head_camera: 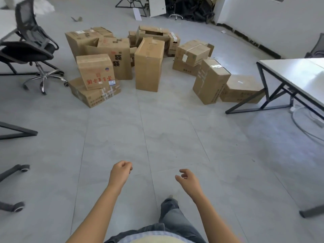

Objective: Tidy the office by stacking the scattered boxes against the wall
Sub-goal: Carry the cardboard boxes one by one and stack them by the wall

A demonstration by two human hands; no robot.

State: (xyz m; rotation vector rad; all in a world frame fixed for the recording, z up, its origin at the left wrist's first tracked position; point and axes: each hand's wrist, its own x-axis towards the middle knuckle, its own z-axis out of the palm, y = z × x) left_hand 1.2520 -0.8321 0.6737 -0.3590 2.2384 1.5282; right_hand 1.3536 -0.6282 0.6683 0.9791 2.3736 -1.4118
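**Empty-handed approach to the box pile**

The wall (pixel 280 23) runs along the far right, well apart from the pile. One white desk (pixel 298 71) stands at right. The boxes (pixel 149 64) lie heaped on the floor mid-room. I count at least twelve, and some are half hidden behind others. One office chair (pixel 31 48) sits to their left. The large upright cartons would probably make the best base, each gripped on two opposite sides, with the small ones stacked last. On both the left hand (pixel 121 171) and the right hand (pixel 188 177), the fingers are loosely curled and hold nothing.

boxes (pixel 149 64) on floor (pixel 157 134) between chair (pixel 29 48) and table (pixel 294 74)
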